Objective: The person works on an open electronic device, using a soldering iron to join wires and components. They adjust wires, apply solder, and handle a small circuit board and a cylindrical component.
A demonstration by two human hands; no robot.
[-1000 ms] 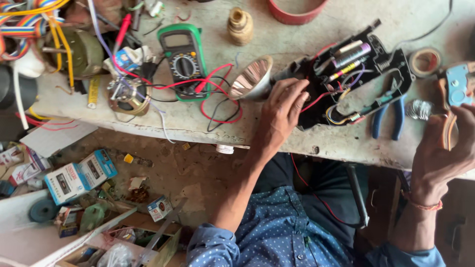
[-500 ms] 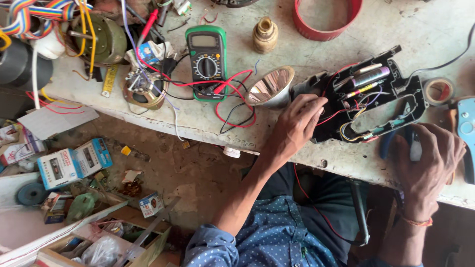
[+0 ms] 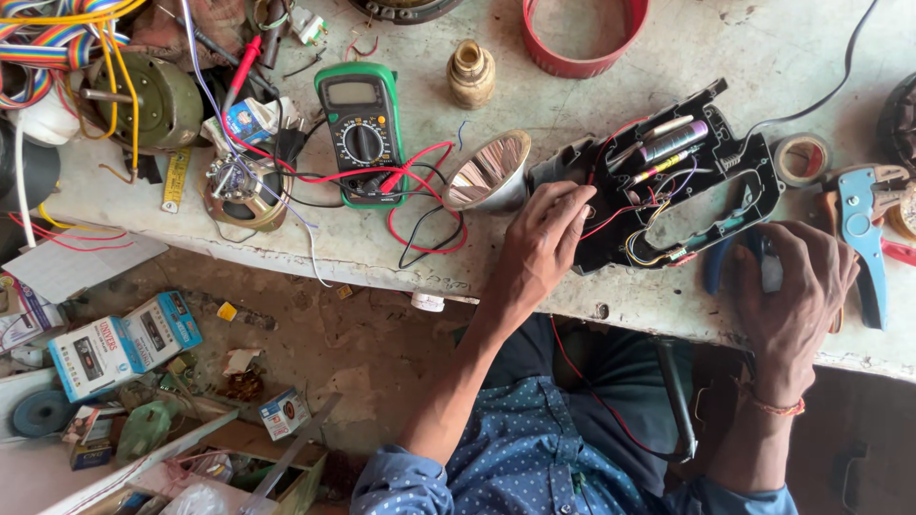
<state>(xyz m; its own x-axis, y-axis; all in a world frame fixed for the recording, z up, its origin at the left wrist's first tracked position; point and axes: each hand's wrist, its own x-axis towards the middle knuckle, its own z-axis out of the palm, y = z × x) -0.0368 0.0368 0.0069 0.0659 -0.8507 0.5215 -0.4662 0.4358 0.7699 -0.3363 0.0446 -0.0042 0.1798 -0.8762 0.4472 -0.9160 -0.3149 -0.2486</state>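
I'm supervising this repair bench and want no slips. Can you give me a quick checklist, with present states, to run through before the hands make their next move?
1. Left hand steadies the open black casing: ok, fingers rest on its left end.
2. Right hand has a firm grip on the blue-handled pliers: cannot tell, the hand covers them.
3. Wires inside the casing clear of the fingers: not ok, a red wire runs right by the left fingertips.
4. Reflector safe on the bench: ok, it lies beside the casing.
5. Multimeter leads clear of the work: ok, they lie left of the reflector.
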